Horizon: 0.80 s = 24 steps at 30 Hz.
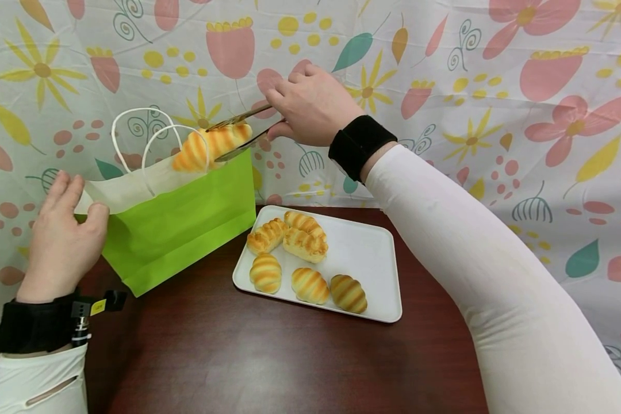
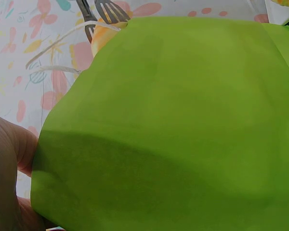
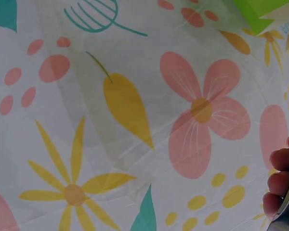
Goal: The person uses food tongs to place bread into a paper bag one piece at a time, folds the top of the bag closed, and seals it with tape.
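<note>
My right hand (image 1: 313, 106) grips a pair of metal tongs (image 1: 243, 148), whose ends clamp a long golden bread roll (image 1: 199, 150). The roll overlaps the mouth of a bright green paper bag (image 1: 186, 221) and one of its white handles. My left hand (image 1: 68, 233) pinches the bag's near left edge between thumb and fingers. In the left wrist view the bag's green side (image 2: 173, 115) fills most of the picture, with the slotted tong tips (image 2: 111, 10) above its rim. Only the right fingertips (image 3: 279, 187) and part of the tongs show in the right wrist view.
A white tray (image 1: 367, 241) lies on the dark wooden table (image 1: 290, 356), right of the bag. On its left and front sit several breads, among them a braided loaf (image 1: 305, 244) and a brown roll (image 1: 348, 293). A flower-printed curtain (image 1: 445, 75) hangs behind.
</note>
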{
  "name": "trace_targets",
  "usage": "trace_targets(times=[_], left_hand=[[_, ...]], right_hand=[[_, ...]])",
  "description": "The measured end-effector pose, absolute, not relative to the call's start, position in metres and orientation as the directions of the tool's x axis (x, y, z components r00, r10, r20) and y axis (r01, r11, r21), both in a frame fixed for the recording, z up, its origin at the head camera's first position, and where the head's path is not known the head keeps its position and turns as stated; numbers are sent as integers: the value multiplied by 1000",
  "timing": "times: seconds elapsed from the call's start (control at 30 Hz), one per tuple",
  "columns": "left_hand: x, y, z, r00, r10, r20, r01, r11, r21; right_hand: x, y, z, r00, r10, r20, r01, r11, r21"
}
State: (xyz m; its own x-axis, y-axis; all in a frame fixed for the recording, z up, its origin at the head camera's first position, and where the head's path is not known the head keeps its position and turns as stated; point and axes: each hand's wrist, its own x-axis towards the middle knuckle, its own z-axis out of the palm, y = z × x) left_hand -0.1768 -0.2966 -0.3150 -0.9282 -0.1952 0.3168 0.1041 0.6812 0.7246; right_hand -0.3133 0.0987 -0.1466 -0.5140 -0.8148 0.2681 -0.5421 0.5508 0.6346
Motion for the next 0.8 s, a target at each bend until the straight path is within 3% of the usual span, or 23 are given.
trace_targets(times=[0.8], left_hand=[[-177, -297, -315, -928, -197, 315, 100, 683, 723]], right_hand=[[-310, 84, -150, -587, -787, 189, -542, 555, 631]])
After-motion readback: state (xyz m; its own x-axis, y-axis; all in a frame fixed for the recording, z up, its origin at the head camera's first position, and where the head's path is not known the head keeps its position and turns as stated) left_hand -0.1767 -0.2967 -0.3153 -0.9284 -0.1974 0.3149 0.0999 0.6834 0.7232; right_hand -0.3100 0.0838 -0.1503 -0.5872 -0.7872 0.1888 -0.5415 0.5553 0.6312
